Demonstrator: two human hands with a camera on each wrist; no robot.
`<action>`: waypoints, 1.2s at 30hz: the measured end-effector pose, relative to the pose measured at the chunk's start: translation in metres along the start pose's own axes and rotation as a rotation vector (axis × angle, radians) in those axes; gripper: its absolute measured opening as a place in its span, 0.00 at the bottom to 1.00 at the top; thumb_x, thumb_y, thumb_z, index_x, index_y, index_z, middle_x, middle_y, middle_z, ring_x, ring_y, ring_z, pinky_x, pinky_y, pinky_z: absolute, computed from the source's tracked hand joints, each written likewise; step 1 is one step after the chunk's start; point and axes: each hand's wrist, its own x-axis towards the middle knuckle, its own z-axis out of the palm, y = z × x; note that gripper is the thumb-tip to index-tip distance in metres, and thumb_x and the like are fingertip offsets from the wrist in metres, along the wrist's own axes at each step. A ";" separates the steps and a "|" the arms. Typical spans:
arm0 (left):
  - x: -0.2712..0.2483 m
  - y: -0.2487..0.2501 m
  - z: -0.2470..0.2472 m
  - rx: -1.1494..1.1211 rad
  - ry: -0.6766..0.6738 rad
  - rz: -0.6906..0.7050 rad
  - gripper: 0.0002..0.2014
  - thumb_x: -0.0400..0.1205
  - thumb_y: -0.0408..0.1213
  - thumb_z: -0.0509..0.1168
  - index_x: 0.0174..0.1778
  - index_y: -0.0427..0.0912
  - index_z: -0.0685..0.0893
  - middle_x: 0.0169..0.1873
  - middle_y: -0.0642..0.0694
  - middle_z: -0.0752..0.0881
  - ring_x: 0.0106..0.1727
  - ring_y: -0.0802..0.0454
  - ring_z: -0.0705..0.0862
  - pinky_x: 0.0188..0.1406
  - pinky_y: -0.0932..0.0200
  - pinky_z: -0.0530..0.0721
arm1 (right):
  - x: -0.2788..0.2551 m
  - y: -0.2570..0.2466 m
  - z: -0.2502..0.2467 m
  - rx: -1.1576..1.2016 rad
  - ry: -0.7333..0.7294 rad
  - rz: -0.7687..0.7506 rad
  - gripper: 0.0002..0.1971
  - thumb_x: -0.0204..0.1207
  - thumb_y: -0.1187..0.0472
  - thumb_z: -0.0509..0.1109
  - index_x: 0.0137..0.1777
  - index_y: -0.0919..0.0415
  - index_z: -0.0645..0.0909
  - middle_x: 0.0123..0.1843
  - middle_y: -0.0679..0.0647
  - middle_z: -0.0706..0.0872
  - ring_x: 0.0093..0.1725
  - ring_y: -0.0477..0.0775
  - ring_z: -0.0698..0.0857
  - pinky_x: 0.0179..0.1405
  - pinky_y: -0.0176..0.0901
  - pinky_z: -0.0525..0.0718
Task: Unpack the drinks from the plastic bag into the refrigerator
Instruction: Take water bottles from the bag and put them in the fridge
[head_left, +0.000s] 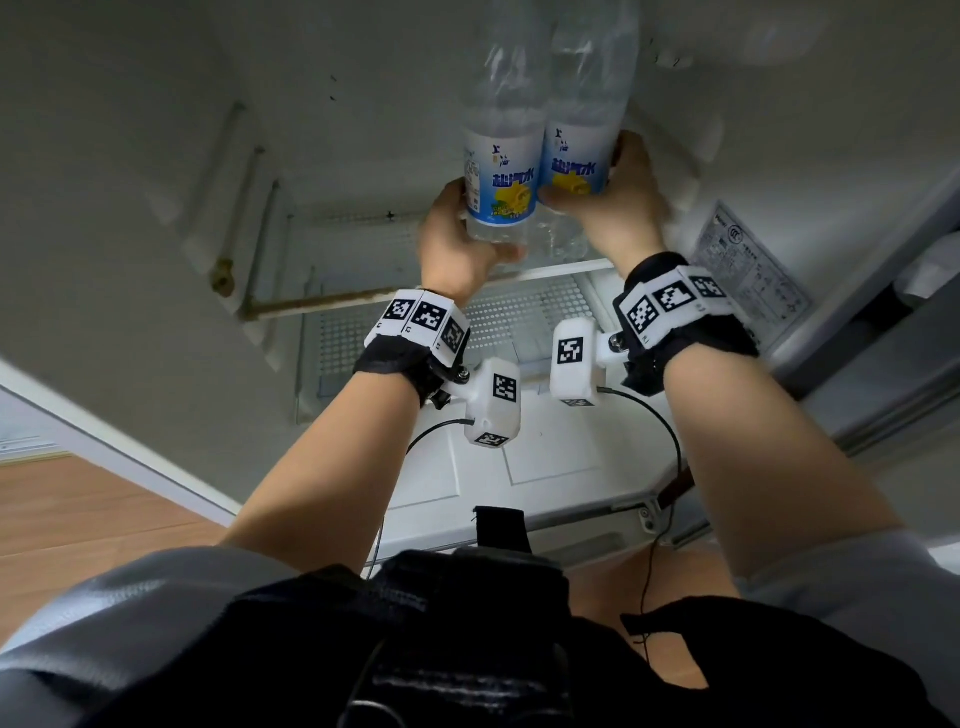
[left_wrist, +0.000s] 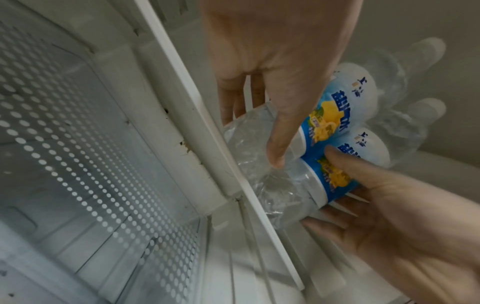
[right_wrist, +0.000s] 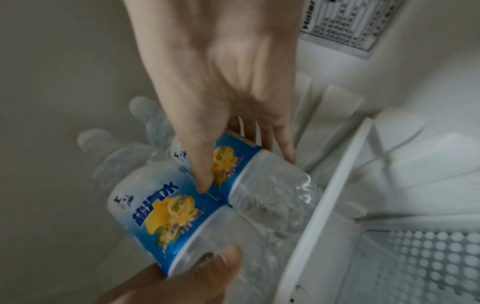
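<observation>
Two clear drink bottles with blue and white labels and a yellow lemon picture stand side by side inside the refrigerator, their bases just behind the shelf's white front rim (head_left: 571, 267). My left hand (head_left: 480, 228) grips the left bottle (head_left: 501, 171) low down, thumb across its front. My right hand (head_left: 587, 176) grips the right bottle (head_left: 574, 156) at the label. In the left wrist view the left bottle (left_wrist: 337, 115) touches the right bottle (left_wrist: 330, 181). I cannot tell whether the bases rest on the shelf. The plastic bag is out of view.
Below the rim lies a glass shelf printed with white dots (head_left: 519, 317). A printed sticker (head_left: 748, 270) is on the right inner wall, beside moulded shelf ridges (head_left: 696, 156). A rusty bar (head_left: 311, 301) runs along the lower left. Wooden floor (head_left: 78, 509) shows at the left.
</observation>
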 end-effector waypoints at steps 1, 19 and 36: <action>0.000 0.000 0.000 -0.003 0.003 0.003 0.38 0.61 0.30 0.83 0.67 0.38 0.76 0.59 0.47 0.85 0.56 0.54 0.80 0.52 0.65 0.78 | -0.002 -0.001 0.001 0.002 -0.009 0.014 0.38 0.52 0.57 0.85 0.59 0.62 0.69 0.64 0.65 0.82 0.60 0.57 0.84 0.55 0.44 0.86; 0.003 0.002 0.010 -0.047 0.022 -0.006 0.39 0.65 0.25 0.80 0.72 0.38 0.73 0.63 0.44 0.84 0.61 0.53 0.80 0.60 0.61 0.78 | 0.004 0.007 -0.012 -0.032 -0.104 -0.017 0.30 0.72 0.66 0.75 0.72 0.66 0.67 0.68 0.57 0.80 0.59 0.47 0.79 0.59 0.38 0.80; 0.001 -0.002 0.012 -0.041 -0.001 0.034 0.39 0.66 0.29 0.80 0.72 0.37 0.72 0.64 0.43 0.84 0.66 0.47 0.81 0.68 0.49 0.82 | -0.008 0.025 -0.001 -0.017 -0.039 -0.050 0.36 0.58 0.57 0.84 0.65 0.64 0.75 0.64 0.60 0.84 0.63 0.55 0.84 0.67 0.55 0.82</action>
